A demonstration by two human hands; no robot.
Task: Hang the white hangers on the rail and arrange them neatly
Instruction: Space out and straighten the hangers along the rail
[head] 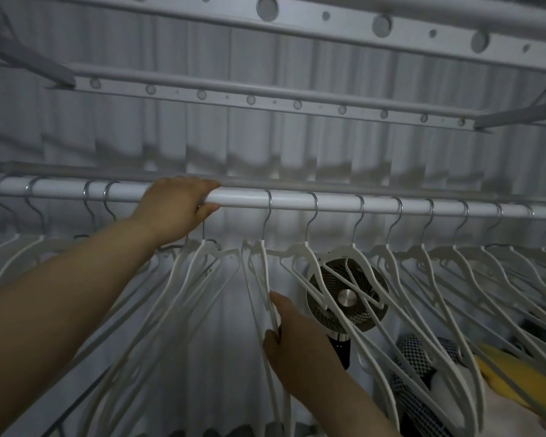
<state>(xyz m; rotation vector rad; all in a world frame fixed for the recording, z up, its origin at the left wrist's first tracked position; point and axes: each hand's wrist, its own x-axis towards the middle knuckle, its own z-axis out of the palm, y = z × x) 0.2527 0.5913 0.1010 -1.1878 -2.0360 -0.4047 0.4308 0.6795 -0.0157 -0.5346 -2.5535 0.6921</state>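
A white rail (pixel 328 204) runs across the view with several white hangers on metal hooks along its whole length. My left hand (pixel 174 206) grips the rail from above, left of the middle, with hangers bunched just below it (pixel 199 263). My right hand (pixel 293 339) is lower, pinching the arm of one white hanger (pixel 259 272) whose hook sits on the rail just right of my left hand. To the right, more hangers (pixel 423 279) hang at roughly even gaps, their arms slanting down to the right.
A round fan (pixel 347 298) on a black stand sits behind the hangers at centre right. Checked fabric (pixel 416 351) and a yellow item (pixel 517 380) lie lower right. Perforated metal bars (pixel 265 100) span overhead, with pale curtains behind.
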